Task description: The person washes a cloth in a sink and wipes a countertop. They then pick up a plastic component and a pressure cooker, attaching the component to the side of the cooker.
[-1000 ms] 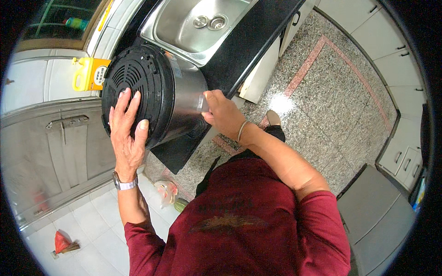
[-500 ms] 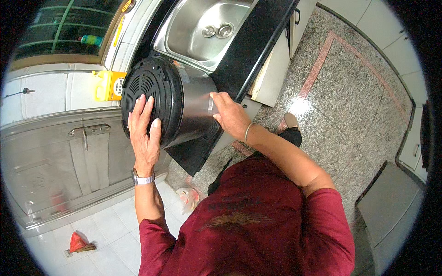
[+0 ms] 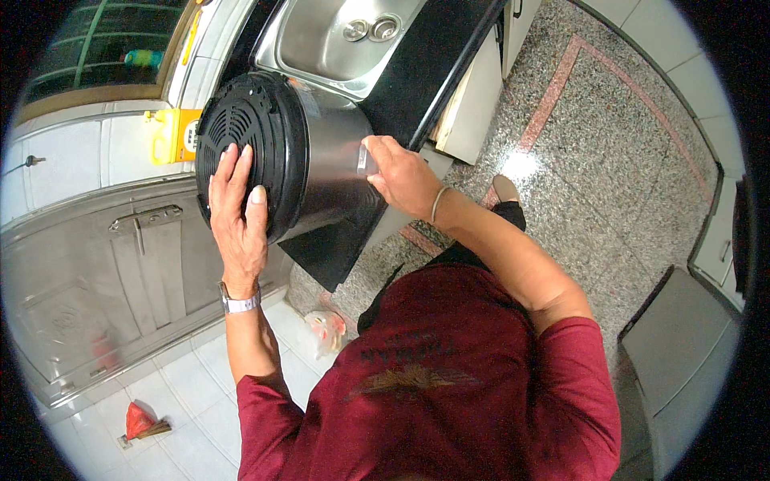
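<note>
A large electric cooker (image 3: 333, 164) lies on its side at the counter corner beside the sink. Its body is brushed silver, and its black slotted base (image 3: 261, 120) faces left. My left hand (image 3: 241, 216) rests against this base, palm on the lower part, with fingers stretched and slightly apart. At the cooker's right end, my right hand (image 3: 401, 176) grips the edge next to a small pale label. The fingertips of that hand are partly hidden behind the edge. Whatever lies inside the cooker is out of sight.
A steel sink (image 3: 321, 48) is set in the black counter (image 3: 449, 48). Against the tiled wall stands a yellow jug (image 3: 170, 138). Steel cabinet doors (image 3: 152, 264) are at left. A plastic bag (image 3: 327, 330) and a red item (image 3: 139, 418) lie on the floor.
The whole view has shifted, so the sink, jug and cooker all appear higher and slightly further left. Both hands keep the same hold on the cooker.
</note>
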